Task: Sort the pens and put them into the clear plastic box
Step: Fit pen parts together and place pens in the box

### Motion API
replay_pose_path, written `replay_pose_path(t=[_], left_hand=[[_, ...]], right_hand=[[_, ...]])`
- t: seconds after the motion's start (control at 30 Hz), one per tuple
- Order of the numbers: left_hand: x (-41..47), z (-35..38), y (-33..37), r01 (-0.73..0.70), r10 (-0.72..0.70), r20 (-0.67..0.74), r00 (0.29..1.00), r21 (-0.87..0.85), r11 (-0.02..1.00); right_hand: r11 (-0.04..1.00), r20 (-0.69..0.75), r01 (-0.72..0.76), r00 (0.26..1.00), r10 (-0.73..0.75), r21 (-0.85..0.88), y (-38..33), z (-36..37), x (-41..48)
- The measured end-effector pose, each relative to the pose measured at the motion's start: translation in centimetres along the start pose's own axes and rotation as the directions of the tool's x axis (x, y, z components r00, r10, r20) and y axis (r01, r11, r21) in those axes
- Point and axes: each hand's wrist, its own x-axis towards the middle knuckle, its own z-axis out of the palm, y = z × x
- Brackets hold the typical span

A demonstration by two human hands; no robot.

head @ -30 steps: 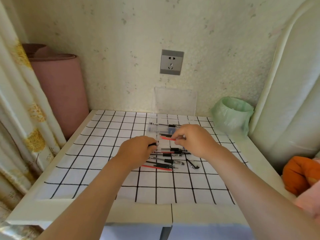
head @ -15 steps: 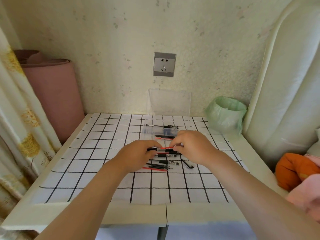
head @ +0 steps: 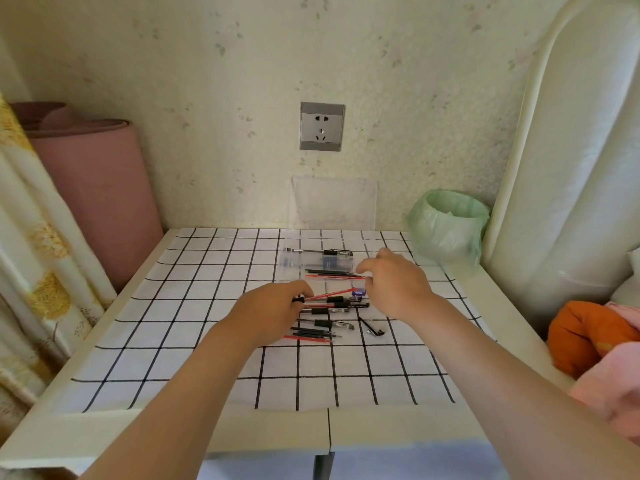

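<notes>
Partly hidden, red pen (head: 333,294) in left hand (head: 270,310), right hand (head: 395,286) blurred

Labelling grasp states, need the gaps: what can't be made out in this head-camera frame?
Head view:
- Left hand: fingertips curl under its own palm; whether it pinches the slanted red pen is unclear.
- Right hand: its back hides its fingertips and the right end of the clear plastic box.
- Loose black and red pens: overlapping, too small to count.
- Orange and pink fabric: cut off by the right edge.
</notes>
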Motion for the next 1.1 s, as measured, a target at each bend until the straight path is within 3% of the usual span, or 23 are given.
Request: replay_pose_path(t=[0.13, 0.43, 0.63, 0.73, 0.83, 0.97, 1.1], left_hand=[[0.0, 0.1, -0.2, 0.004, -0.004, -0.007, 1.000, 0.036, 0.999], [0.0, 0.0, -0.3, 0.002, -0.002, -0.012, 1.000, -0.005, 1.000], [-0.1, -0.4, -0.6, 0.003, -0.004, -0.007, 1.000, -0.049, 0.999], [-0.3, -0.5, -0.7, -0.003, 0.003, -0.002, 1.000, -0.075, 0.997], [-0.4, -0.4, -0.4, -0.035, 0.037, 0.010, 0.999, -0.121, 0.992], [-0.4, -0.3, 0.1, -0.054, 0.058, 0.018, 0.998, -0.176, 0.983], [-0.3, -0.5, 0.1, -0.055, 0.058, 0.017, 0.998, -0.161, 0.985]], right_hand=[[0.998, 0.087, -0.045, 0.995, 0.048, -0.034, 0.8, 1.0, 0.7], [0.999, 0.060, -0.034, 0.998, 0.034, 0.000, 0.8, 1.2, 1.4], [0.971, 0.039, 0.207, 0.976, -0.213, 0.118, -1.1, -0.6, 0.3], [0.965, 0.004, 0.246, 0.969, -0.247, 0.094, -1.3, -0.5, -0.1], [0.943, -0.034, 0.273, 0.962, -0.272, 0.189, -1.8, -0.3, -0.5], [0.922, -0.018, 0.244, 0.968, -0.250, 0.300, -2.5, -0.6, -1.0], [0.945, 0.003, 0.199, 0.978, -0.207, 0.258, -1.9, -1.0, -1.1]])
